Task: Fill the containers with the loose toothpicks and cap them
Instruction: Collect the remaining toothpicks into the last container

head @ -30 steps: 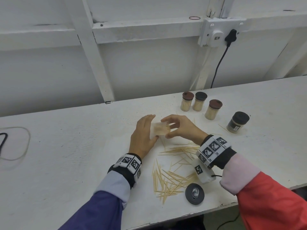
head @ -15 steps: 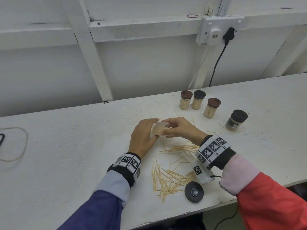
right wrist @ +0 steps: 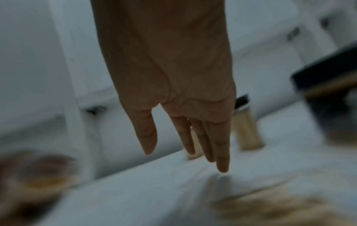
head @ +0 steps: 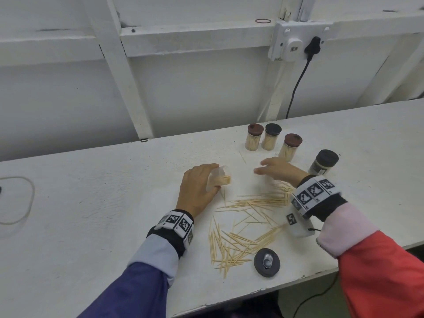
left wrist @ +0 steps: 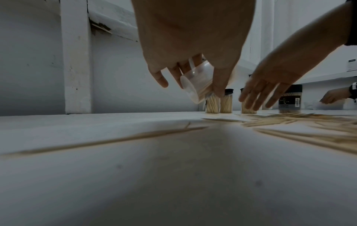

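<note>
Holding the clear jar (head: 218,179) at the centre of the head view, the left hand (head: 197,191) has its fingers curled round it; the jar is tilted with its mouth toward the right, partly full of toothpicks. Half a second ago the right hand (head: 278,168) was at that mouth, feeding sticks in; now it has pulled away to the right and hovers, empty, fingers straight and spread, above the table (head: 91,214). That likely means one handful is delivered and the next pick-up is starting. The loose toothpicks (head: 243,228) lie scattered right of centre and below, so much filling remains. The black cap (head: 266,262) lies low in the frame, near the table's front edge, not yet fitted. Four capped jars (head: 271,137) stand at the upper right, seemingly done.
</note>
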